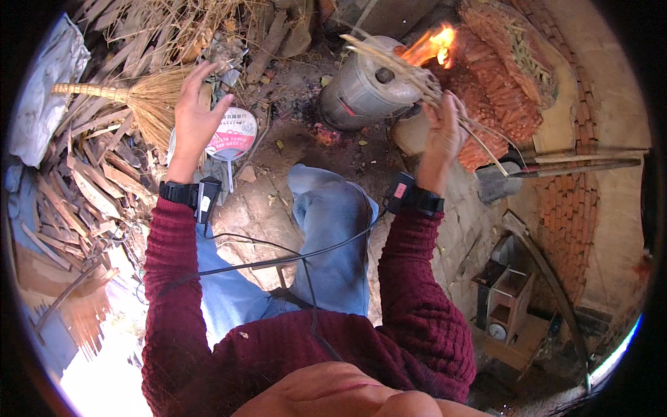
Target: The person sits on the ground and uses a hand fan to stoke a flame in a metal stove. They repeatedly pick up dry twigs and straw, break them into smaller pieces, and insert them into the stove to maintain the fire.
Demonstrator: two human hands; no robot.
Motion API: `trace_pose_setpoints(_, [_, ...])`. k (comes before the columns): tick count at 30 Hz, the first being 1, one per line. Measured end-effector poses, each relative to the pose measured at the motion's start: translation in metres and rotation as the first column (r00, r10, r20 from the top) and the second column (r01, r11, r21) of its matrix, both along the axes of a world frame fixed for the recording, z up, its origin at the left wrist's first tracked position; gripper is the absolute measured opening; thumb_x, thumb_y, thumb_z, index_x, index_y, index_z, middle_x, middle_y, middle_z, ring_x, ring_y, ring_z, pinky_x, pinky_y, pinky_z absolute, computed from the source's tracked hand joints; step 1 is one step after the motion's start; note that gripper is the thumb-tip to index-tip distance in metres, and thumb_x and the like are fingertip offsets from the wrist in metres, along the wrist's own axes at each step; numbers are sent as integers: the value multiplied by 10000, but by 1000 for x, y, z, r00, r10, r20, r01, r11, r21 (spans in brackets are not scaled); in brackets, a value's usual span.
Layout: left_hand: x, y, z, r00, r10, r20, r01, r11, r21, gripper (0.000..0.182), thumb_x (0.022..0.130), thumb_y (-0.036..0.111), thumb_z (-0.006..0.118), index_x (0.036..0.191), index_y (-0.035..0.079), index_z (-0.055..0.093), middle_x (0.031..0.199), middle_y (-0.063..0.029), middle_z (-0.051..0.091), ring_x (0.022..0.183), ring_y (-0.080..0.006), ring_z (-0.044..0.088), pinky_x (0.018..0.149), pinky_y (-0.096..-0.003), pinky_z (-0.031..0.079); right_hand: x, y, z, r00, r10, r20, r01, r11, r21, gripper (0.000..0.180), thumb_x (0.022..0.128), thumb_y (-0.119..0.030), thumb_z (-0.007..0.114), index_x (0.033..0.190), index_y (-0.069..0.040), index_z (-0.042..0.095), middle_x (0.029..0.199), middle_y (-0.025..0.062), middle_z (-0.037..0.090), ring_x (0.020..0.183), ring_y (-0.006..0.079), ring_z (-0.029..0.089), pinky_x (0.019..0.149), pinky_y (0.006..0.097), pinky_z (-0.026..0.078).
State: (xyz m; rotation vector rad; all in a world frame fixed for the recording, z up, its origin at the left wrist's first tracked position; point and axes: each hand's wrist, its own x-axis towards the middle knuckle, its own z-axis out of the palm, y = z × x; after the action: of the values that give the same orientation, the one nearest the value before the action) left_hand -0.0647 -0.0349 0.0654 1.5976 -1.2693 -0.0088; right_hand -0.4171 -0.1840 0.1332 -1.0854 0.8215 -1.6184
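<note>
My right hand [445,125] grips a bundle of dry plant stalks [406,70]. The bundle slants over the lid of a metal pot [354,99], and thin ends stick out past my hand. Bright flames [442,46] rise just behind the stalks; whether the stalks themselves burn is hard to tell. Raised and holding nothing, my left hand [193,114] has its fingers apart. Below it are a straw hand broom [148,101] and a round plastic hand fan [234,135] bearing print. Small embers [327,134] glow on the ground at the pot's base.
Split firewood [94,193] and dry straw [156,26] are heaped at left. Reddish clay-like masonry [484,88] stands beside the flames. A small wooden cabinet [508,307] sits lower right. Black cables [281,260] cross between my wrists, over my jeans.
</note>
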Motion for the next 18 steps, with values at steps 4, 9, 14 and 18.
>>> trace_pose_setpoints(4, [8, -1, -13, 999, 19, -49, -19, 1000, -2, 411, 700, 51, 696, 1096, 73, 586, 1183, -126, 560, 1139, -263, 511, 973, -341, 385, -43, -18, 3, 990, -142, 28, 143, 987, -73, 178, 840, -96, 621, 963, 18, 560, 924, 123, 612, 792, 201, 630, 646, 315, 575])
trace_pose_setpoints(9, [12, -4, -22, 983, 9, -184, -21, 998, -66, 293, 743, 32, 655, 1032, 41, 607, 1092, -105, 609, 1039, -206, 572, 913, -306, 423, -70, -38, -4, 962, -244, 122, 248, 969, -14, 167, 842, -105, 623, 949, 11, 569, 913, 119, 621, 795, 199, 627, 637, 311, 567])
trace_pose_setpoints(14, [10, -5, -27, 965, -5, -263, -7, 999, -43, 255, 770, 29, 641, 1023, 32, 606, 1038, -82, 627, 953, -150, 594, 859, -276, 449, -75, -45, -15, 943, -329, 40, 328, 944, 33, 155, 841, -111, 627, 919, 18, 588, 896, 114, 625, 780, 198, 627, 613, 309, 557])
trace_pose_setpoints(18, [8, -4, -28, 973, -2, -231, -5, 1000, -31, 232, 776, 15, 629, 1006, 25, 603, 975, -71, 647, 905, -144, 612, 825, -263, 460, -70, -47, -12, 911, -398, -105, 396, 917, -43, 182, 830, -112, 638, 928, 33, 588, 875, 116, 622, 742, 186, 626, 607, 313, 565])
